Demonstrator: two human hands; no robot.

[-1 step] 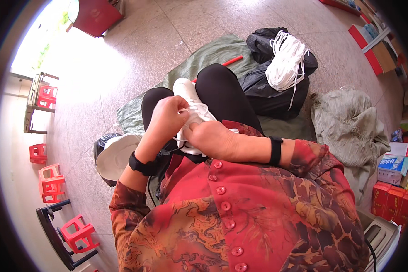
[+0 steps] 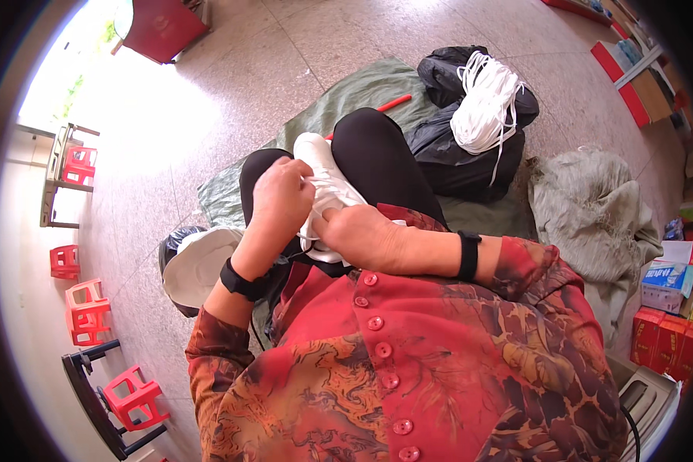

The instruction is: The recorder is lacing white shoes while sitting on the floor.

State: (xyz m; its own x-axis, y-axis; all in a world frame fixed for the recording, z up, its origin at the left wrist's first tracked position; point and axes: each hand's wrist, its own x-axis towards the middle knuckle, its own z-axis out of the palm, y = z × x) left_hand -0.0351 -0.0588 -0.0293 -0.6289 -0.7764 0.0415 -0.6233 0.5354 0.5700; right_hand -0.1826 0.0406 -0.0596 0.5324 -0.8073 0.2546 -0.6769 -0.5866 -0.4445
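A white lace-up shoe (image 2: 313, 148) lies across my lap between my knees, toe pointing away from me. My left hand (image 2: 279, 194) is closed beside the shoe's left edge, fingertips pinched on a white shoelace (image 2: 327, 185) strung over the upper. Its fingertips are partly hidden by the hand itself. My right hand (image 2: 366, 237) wraps the shoe near its opening, with the thumb pressed by the tongue. The heel end is mostly covered by that hand.
A bundle of white laces (image 2: 485, 104) lies on black plastic bags (image 2: 462, 165) at the far right. A green sheet (image 2: 316, 108) covers floor beneath. Left are a bag of pale shoes (image 2: 196, 269) and red stools (image 2: 135, 396); right, a woven sack (image 2: 589, 208) and boxes (image 2: 662, 339).
My left hand has shifted slightly left and turned, its fingers curling in more. The lace loop that stood over the shoe now lies flatter. My right hand has stayed put.
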